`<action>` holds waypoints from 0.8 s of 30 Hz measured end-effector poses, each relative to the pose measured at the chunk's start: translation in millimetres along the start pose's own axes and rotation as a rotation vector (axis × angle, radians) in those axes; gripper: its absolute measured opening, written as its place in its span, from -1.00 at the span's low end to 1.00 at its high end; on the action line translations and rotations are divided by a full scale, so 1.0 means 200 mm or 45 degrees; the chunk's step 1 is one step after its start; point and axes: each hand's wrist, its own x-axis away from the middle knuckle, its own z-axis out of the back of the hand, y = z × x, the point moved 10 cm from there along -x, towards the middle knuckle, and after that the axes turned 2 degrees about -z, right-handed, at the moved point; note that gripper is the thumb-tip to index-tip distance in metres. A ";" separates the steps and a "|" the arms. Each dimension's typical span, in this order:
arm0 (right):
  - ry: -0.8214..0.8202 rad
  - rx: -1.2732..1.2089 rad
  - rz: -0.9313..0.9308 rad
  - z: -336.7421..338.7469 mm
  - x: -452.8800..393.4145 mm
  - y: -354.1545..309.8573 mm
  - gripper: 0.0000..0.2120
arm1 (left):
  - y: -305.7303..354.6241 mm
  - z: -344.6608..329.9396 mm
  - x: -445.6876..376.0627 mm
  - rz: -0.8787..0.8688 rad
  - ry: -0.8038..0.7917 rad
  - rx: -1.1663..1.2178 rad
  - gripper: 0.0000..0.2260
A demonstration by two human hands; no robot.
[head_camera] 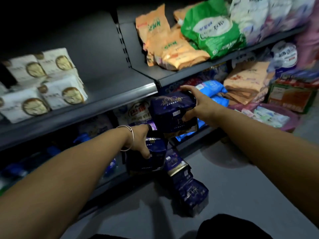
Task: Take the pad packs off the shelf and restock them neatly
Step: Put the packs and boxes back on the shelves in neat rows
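I have a dark blue pad pack in each hand, in front of the lower shelves. My right hand (198, 107) has its grip wrapped round the upper pack (172, 112), fingers over the far top edge and thumb under the near side, holding it just in front of the edge of the middle shelf (120, 97). My left hand (140, 140) pinches the lower pack (146, 157) from above, thumb on its near face and fingers behind, just in front of the bottom shelf. More dark blue packs (186, 185) lie in a loose heap on the floor (241, 169), just below the lower pack and nearer to me.

I judge this to be the unloading step, with the floor heap as the holding place. To do it well, I want each pack set down flat and facing the same way, not dropped onto the heap, so the later restock goes quickly. The soft wrapping will crumple if I squeeze, so a light hold across the broad faces suits better than digging in at a corner. The view is blurred and dim, so I cannot tell how many dark blue packs remain on the shelf behind my hands. The white packs (43, 83) at the left and the orange packs (172, 47) and green pack (210, 30) at the upper right are well apart and need no touching.
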 end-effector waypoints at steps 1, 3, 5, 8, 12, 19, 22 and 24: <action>0.028 -0.029 0.028 0.01 -0.01 -0.06 -0.10 | -0.01 0.08 0.04 0.004 0.045 0.001 -0.40; 0.092 -0.099 0.077 0.04 -0.03 -0.18 -0.10 | -0.03 0.23 0.10 -0.004 0.134 -0.008 -0.39; 0.147 -0.172 0.115 0.07 -0.07 -0.29 -0.11 | -0.05 0.38 0.15 -0.024 0.205 -0.011 -0.34; 0.229 -0.232 0.186 0.10 -0.16 -0.42 -0.12 | -0.12 0.58 0.18 -0.041 0.299 -0.026 -0.29; 0.347 -0.087 0.278 0.06 -0.34 -0.54 -0.09 | -0.24 0.84 0.17 -0.022 0.451 -0.036 -0.27; 0.403 0.061 0.291 -0.04 -0.60 -0.63 -0.10 | -0.47 1.17 0.09 0.101 0.610 -0.140 -0.33; 0.387 0.036 0.271 -0.07 -0.71 -0.65 -0.09 | -0.58 1.24 0.02 0.180 0.628 -0.174 -0.24; 0.341 -0.025 0.247 -0.11 -0.80 -0.64 -0.08 | -0.65 1.29 -0.03 0.217 0.632 -0.179 -0.23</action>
